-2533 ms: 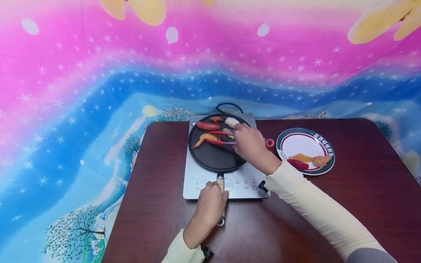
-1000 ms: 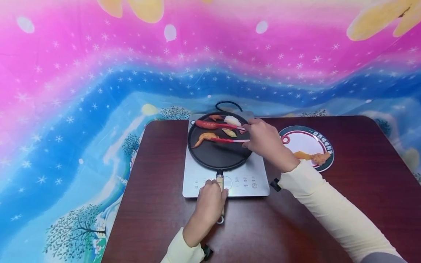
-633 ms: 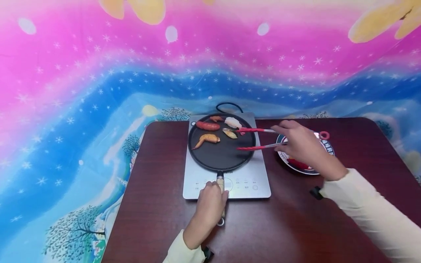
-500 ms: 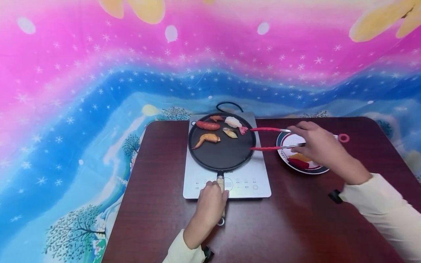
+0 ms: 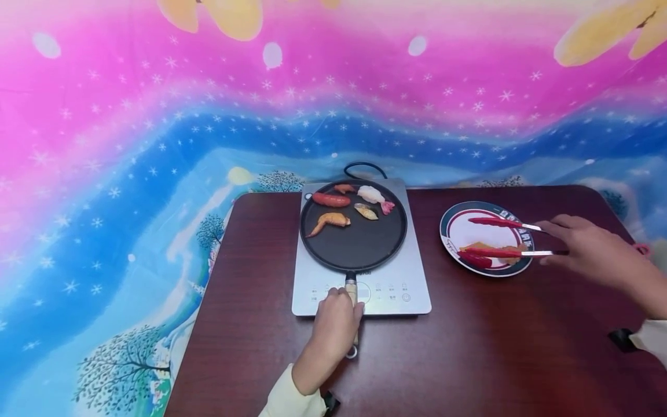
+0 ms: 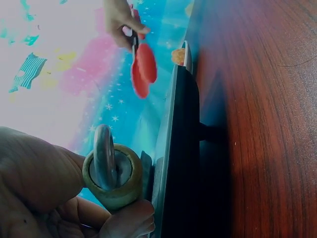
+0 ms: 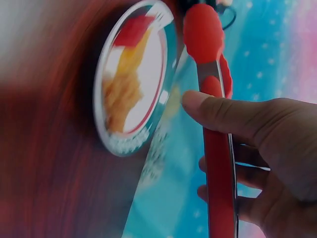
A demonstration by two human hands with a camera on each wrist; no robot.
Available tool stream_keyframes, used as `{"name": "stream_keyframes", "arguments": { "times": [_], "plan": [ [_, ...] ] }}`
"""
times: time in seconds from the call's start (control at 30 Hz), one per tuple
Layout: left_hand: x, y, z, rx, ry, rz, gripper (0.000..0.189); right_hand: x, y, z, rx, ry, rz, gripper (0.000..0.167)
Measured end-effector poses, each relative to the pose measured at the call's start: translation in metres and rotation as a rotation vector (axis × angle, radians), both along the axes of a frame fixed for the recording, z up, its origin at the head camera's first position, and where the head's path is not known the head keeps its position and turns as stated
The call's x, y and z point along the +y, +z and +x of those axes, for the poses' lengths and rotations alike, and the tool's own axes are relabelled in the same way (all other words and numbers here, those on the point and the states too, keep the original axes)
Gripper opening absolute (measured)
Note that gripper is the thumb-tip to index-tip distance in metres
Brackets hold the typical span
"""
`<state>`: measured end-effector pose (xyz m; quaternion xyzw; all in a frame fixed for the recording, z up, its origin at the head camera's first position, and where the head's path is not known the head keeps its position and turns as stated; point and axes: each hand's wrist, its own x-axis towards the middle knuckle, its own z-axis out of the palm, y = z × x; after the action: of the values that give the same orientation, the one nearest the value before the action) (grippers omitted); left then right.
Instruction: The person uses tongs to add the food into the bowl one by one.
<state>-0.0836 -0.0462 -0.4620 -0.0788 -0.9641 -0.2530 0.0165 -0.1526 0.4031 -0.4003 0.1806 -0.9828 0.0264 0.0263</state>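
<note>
My left hand (image 5: 333, 321) grips the wooden handle (image 5: 351, 289) of a flat black frying pan (image 5: 354, 249). In the left wrist view, the handle's end with its metal ring (image 6: 104, 158) shows beside my fingers. My right hand (image 5: 599, 249) holds red-tipped tongs (image 5: 502, 253) over the plate (image 5: 464, 229), arms spread, nothing seen between them. The plate carries a red piece (image 5: 475, 260), a yellow piece (image 5: 476, 247) and a golden fried piece (image 7: 121, 94). In the pan lie a sausage (image 5: 331, 200), a chicken wing (image 5: 330, 220) and a white shrimp-like piece with a pink tail (image 5: 387, 207).
Under the pan is a silver induction cooker (image 5: 312, 278), its black cord (image 5: 365, 164) looping behind. A small brown piece (image 5: 344, 188) and a yellowish shell-like piece (image 5: 366, 212) also lie in the pan. The dark wooden table (image 5: 250, 347) meets a patterned cloth backdrop (image 5: 333, 104).
My right hand has carried the tongs from above the pan rightward to over the plate. The chicken wing stays in the pan, free of the tongs. My left hand keeps its hold.
</note>
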Motion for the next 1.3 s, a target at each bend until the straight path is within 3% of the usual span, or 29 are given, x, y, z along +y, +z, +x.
{"name": "stream_keyframes", "arguments": {
  "times": [0.27,0.47,0.7,0.9,1.1,1.3],
  "plan": [
    [0.000,0.000,0.000,-0.019,-0.004,0.008,0.034,0.055,-0.012,0.006,0.085,0.047,0.070,0.064],
    [0.000,0.000,0.000,-0.021,0.000,0.000,0.034,0.076,-0.015,0.009,0.064,0.028,0.131,0.064],
    [0.000,0.001,-0.001,-0.018,0.009,0.002,0.034,0.079,-0.011,0.003,0.000,0.061,0.189,0.062],
    [0.000,0.000,-0.001,-0.018,-0.004,0.010,0.033,0.078,-0.013,-0.005,-0.127,0.010,0.223,0.064],
    [0.000,0.000,-0.001,-0.001,-0.005,-0.008,0.034,0.075,-0.015,-0.009,-0.105,0.035,0.221,0.061],
    [0.000,-0.001,0.000,0.000,-0.004,-0.004,0.034,0.069,-0.011,-0.011,-0.133,0.000,0.276,0.060]
  ]
}}
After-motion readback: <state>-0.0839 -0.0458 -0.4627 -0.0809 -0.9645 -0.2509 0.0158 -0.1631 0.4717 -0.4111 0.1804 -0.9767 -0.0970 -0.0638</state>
